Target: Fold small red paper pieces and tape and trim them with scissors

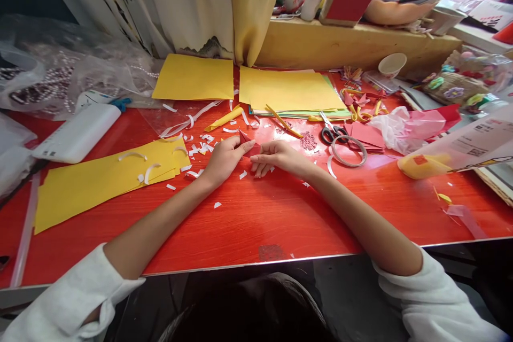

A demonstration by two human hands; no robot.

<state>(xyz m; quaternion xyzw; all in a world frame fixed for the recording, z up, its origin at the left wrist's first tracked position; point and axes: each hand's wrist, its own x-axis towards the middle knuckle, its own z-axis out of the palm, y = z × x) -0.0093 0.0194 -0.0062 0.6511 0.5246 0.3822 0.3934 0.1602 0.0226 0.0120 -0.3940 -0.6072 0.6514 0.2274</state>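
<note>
A small piece of folded red paper [249,144] with a pointed tip is between my two hands, over the middle of the red table. My left hand [227,157] pinches its left side, the thumb lying across the paper. From the other side my right hand [276,158] holds its lower right edge between thumb and fingers. The paper is partly covered by my fingers, so its whole shape does not show. White paper scraps [203,144] lie scattered around both hands. Beyond them rests a rolled yellow paper strip [224,117].
Yellow sheets [192,77] lie at the back, and yellow strips [108,176] at left near a white device [78,133]. Scissors [333,131], a tape roll [348,150] and red paper squares [366,136] sit on the right. A plastic bag [460,139] stands farther right.
</note>
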